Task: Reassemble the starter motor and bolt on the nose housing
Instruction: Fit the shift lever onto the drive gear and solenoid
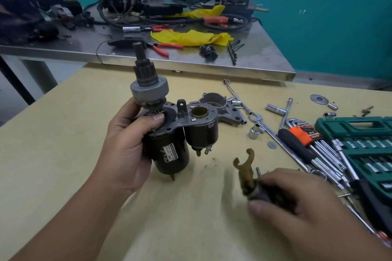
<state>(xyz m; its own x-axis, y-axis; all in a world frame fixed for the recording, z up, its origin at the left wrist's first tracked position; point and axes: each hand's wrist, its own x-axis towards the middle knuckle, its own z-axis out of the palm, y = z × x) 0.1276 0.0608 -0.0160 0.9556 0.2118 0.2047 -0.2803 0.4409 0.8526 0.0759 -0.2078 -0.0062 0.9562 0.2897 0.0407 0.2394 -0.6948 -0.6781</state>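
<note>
Over the yellow table (63,133) the left hand (125,146) grips the motor (167,154) upright, thumb pressed at its plate, pinion drive (148,82) standing tall on the shaft. Low right, the right hand (292,201) pinches a plunger with the fork lever (244,163) sticking up — blurred, so detail is unclear. Best move, I'd say: seat the fork round the drive's collar while the plunger slides into the brass bore (199,111), motor kept steady. The nose housing (218,104) waits just behind. Room is open between the hands; sockets and hex keys (314,144) crowd the right — steer clear.
</note>
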